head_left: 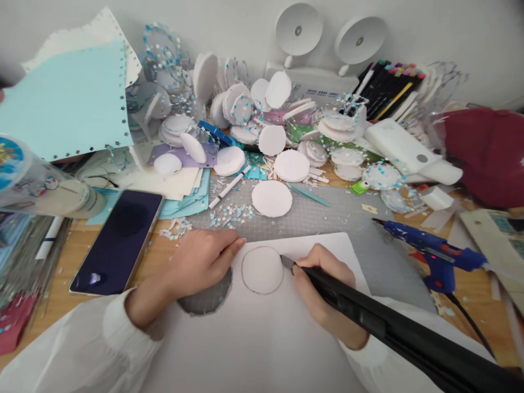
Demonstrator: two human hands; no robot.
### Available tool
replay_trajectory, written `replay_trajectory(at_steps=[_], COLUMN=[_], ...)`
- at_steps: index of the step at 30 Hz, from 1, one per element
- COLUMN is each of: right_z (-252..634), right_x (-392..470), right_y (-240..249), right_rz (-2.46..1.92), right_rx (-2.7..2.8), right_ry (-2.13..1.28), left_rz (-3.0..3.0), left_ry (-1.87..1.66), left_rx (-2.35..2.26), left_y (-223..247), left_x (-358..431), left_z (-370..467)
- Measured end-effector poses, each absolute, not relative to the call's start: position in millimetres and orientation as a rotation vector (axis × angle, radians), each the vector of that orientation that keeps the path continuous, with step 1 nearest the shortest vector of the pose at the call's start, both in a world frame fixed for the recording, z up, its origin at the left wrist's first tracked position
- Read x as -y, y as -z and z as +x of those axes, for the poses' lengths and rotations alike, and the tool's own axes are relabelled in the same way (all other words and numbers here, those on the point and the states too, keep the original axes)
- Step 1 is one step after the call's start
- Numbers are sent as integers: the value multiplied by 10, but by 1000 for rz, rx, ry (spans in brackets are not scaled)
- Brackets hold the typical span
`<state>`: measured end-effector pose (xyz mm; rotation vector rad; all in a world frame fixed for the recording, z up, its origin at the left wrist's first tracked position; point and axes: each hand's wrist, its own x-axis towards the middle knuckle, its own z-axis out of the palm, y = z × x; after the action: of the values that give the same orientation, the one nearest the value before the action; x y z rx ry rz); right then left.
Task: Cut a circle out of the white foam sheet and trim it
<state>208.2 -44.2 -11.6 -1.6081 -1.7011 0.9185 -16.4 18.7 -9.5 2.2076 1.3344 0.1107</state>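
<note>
A white foam sheet (229,349) lies on the grey cutting mat (356,213), with a round hole at its left through which the mat shows. Right of that hole is a circle outline (262,270) drawn on the sheet. My right hand (327,289) is wrapped round a black utility knife (368,322), whose blade touches the right side of the outline. My left hand (207,262) rests with curled fingers at the sheet's upper left edge, partly over the hole. Whether its fingers pinch the sheet cannot be made out. A loose white disc (272,198) lies just above the sheet.
A phone (118,240) and a cup (49,185) stand at the left. Many white discs (291,165) are piled along the back, below a twin-head lamp (298,30). A blue glue gun (434,245) with a cable lies at the right. Markers (393,90) stand behind.
</note>
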Motion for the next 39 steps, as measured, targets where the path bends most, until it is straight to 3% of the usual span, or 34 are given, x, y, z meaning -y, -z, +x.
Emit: replay_trajectory(at_steps=[14,39], right_z=[2067,2122], right_x=[471,457], right_y=[259,126], right_rz=[-1543,-1550], right_rx=[1693,1749], right_ry=[-771,-917], left_rz=[2179,2187], left_ry=[-149,-144], left_rx=[-1340,-1352], left_y=[96,133], left_x=[-171,-168], left_z=[-156,-181])
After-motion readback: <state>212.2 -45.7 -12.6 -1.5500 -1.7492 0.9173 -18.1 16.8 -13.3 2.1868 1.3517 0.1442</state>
